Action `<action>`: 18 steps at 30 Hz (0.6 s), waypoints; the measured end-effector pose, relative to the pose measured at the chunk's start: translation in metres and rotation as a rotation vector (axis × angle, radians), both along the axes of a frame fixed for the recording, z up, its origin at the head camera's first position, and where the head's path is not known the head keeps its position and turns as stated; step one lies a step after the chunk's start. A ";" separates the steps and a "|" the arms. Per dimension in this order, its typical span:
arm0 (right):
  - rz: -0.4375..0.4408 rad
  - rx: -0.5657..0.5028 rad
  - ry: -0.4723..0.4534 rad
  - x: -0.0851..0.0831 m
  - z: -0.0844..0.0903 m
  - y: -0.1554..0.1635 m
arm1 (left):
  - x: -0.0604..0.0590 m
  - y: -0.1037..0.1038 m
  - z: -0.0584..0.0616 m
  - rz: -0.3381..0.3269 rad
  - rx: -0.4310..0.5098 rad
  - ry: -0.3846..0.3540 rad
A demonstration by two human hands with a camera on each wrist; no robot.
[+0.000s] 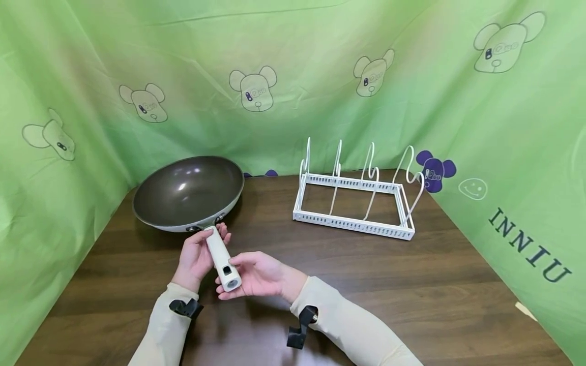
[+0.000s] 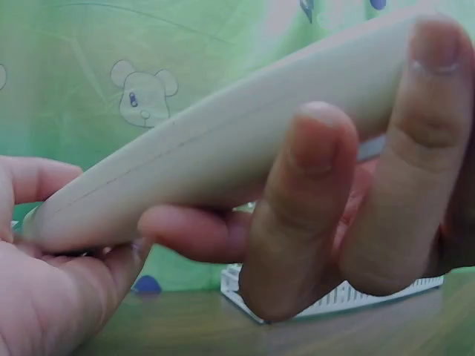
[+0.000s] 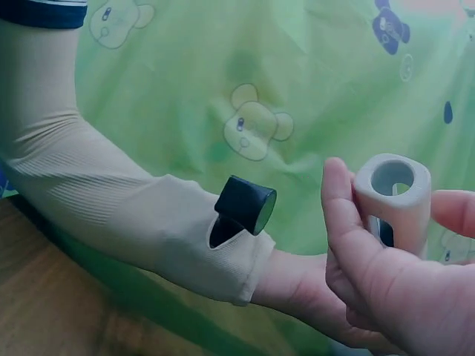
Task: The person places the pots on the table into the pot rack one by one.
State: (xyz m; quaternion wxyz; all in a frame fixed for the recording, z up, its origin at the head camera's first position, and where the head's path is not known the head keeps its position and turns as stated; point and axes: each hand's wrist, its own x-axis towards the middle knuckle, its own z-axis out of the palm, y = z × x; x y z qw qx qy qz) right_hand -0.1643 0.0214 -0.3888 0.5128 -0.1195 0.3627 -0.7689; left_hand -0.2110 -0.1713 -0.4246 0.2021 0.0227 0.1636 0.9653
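A wok-like frying pan [image 1: 187, 188] with a dark brown inside is at the left of the head view, its pale handle pointing back toward the person. My left hand [image 1: 194, 258] grips the handle close to the pan. At the handle's free end, my right hand [image 1: 261, 274] holds it with the thumb on top and fingers beneath. Those fingers [image 2: 315, 193] lie under the handle [image 2: 208, 141] in the left wrist view. In the right wrist view the handle's hollow end [image 3: 393, 182] faces up. Whether the pan's base touches the table cannot be seen.
A white rack [image 1: 352, 223] with several looped wire dividers stands at the right rear of the brown wooden table [image 1: 412, 290]. Green printed cloth [image 1: 293, 101] hangs close behind and along both sides. A small pale strip [image 1: 526, 311] lies by the right edge.
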 end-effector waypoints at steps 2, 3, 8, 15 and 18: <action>0.004 0.002 0.014 0.000 0.000 0.001 | -0.001 0.002 0.001 0.020 0.007 -0.017; 0.008 0.002 0.024 -0.001 0.000 0.002 | -0.002 0.003 0.001 0.022 0.021 -0.025; 0.021 -0.005 0.028 -0.002 0.001 0.002 | -0.006 0.007 -0.005 -0.089 0.246 0.032; 0.013 -0.002 -0.026 -0.001 -0.005 -0.003 | -0.008 0.012 -0.025 -0.215 0.440 0.171; 0.001 0.002 -0.007 0.000 -0.010 -0.006 | -0.009 0.014 -0.033 -0.252 0.488 0.218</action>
